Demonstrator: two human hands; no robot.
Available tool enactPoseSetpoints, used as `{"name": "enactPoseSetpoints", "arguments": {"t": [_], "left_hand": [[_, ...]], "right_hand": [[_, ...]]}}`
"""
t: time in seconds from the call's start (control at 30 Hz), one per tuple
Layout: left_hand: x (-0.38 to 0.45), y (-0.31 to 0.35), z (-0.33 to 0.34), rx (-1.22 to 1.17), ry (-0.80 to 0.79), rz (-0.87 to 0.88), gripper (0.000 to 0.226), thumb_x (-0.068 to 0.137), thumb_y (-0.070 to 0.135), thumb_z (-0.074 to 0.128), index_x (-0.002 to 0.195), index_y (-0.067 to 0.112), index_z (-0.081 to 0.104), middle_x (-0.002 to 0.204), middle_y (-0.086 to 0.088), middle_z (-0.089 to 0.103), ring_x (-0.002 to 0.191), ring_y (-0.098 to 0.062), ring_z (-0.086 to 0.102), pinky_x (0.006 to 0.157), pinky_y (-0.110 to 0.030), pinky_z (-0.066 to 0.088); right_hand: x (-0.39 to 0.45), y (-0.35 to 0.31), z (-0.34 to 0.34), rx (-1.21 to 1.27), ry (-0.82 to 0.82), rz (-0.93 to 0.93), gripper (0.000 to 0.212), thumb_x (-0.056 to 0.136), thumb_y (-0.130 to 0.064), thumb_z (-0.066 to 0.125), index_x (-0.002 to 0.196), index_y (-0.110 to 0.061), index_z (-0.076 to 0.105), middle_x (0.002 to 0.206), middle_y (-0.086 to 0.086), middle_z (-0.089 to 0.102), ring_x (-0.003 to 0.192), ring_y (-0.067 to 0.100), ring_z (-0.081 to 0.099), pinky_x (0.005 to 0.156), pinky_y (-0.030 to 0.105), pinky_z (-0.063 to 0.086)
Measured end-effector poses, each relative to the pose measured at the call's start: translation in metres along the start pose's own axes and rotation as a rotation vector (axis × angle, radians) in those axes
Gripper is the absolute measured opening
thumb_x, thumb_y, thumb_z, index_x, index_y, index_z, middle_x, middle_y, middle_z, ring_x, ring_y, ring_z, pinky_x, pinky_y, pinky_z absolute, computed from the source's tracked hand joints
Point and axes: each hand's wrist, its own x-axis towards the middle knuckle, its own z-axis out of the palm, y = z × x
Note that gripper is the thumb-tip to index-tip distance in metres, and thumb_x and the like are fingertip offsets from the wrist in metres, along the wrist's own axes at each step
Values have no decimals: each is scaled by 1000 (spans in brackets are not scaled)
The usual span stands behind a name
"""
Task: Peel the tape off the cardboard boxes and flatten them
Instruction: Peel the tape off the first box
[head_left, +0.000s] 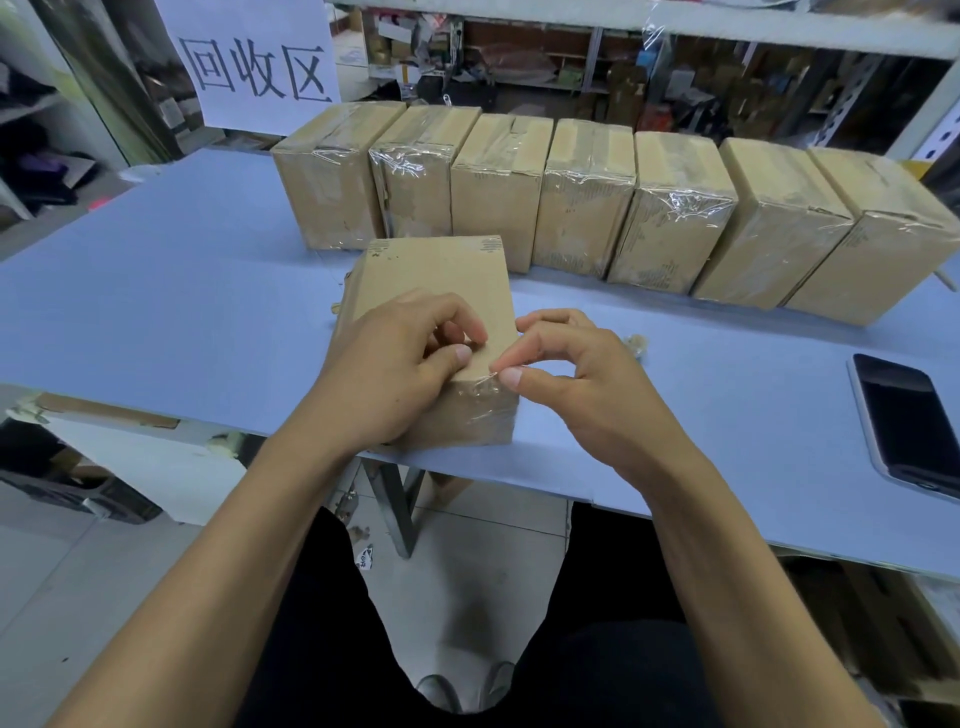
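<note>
Box (436, 291) sits at table (156, 291) centre; left hand (387, 374) grips it, right hand (563, 364) seemingly pinches tape (491, 376). Sign (249, 62) at 11 o'clock reads 回收区.

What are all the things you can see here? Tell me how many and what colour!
Near box: one, brown, table's front edge, under both hands.
Row of boxes: seven, brown, taped, across the back of the table.
Tape: clear, on the near box's front corner.
Table: one, light blue.
Phone: one, black, right side of the table.
Sign: one, white with black writing, behind.
Left hand: holds the near box.
Right hand: pinches the tape.
</note>
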Motion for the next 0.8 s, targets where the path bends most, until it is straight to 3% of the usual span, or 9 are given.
{"name": "enactPoseSetpoints", "arguments": {"t": [0.07, 0.13, 0.27, 0.4, 0.5, 0.63, 0.8], "left_hand": [[0, -1, 0, 5, 4, -1, 20, 91, 17, 65, 95, 37, 65, 97, 12, 63, 86, 5, 51, 72, -7, 34], [-1, -3, -1, -20, 8, 5, 18, 91, 22, 63, 92, 40, 63, 98, 11, 63, 86, 5, 51, 74, -11, 36], [-3, -5, -3, -60, 8, -15, 15, 84, 38, 55, 95, 45, 63, 101, 14, 61, 90, 5, 52, 81, -25, 42], [-7, -7, -4, 59, -39, 25, 42, 79, 62, 48, 119, 52, 59, 123, 26, 50, 124, -6, 43, 102, -40, 39], [-10, -6, -3, 215, -137, 40, 62, 74, 71, 40, 134, 68, 30, 154, 24, 33, 146, -11, 21, 113, -40, 22], [-9, -3, -1, 280, -166, 53, 57, 82, 60, 44, 133, 74, 25, 162, 18, 25, 151, -16, 16, 121, -51, 14], [-7, -2, 6, 374, -166, 62, 59, 83, 58, 39, 140, 69, 27, 164, 16, 21, 152, -19, 13, 121, -51, 11]], "right_hand": [[-3, 4, -6, 17, -35, -26, 17, 90, -11, 72, 84, -26, 76, 128, -9, 56, 113, -10, 54, 94, 11, 38], [-6, 9, -13, 111, -77, -52, 16, 91, -6, 71, 85, -20, 76, 132, -6, 60, 124, 1, 57, 106, 30, 43], [-11, 19, -20, 266, -92, -80, 10, 90, -5, 68, 91, -11, 77, 137, 0, 63, 127, 14, 60, 110, 49, 45], [-17, 22, -14, 436, -16, -64, 22, 91, -16, 62, 102, -6, 78, 134, 1, 65, 131, 11, 56, 97, 42, 56], [-22, 23, 2, 477, 144, -77, 25, 93, -22, 61, 100, -7, 79, 131, 2, 65, 127, 14, 59, 92, 40, 59], [-30, 26, 28, 545, 377, -86, 23, 88, -37, 65, 95, -21, 82, 127, -7, 67, 124, 24, 62, 87, 37, 60], [-38, 25, 49, 494, 538, -53, 25, 90, -37, 65, 109, -23, 74, 133, -7, 62, 113, 18, 68, 93, 43, 58]]}}
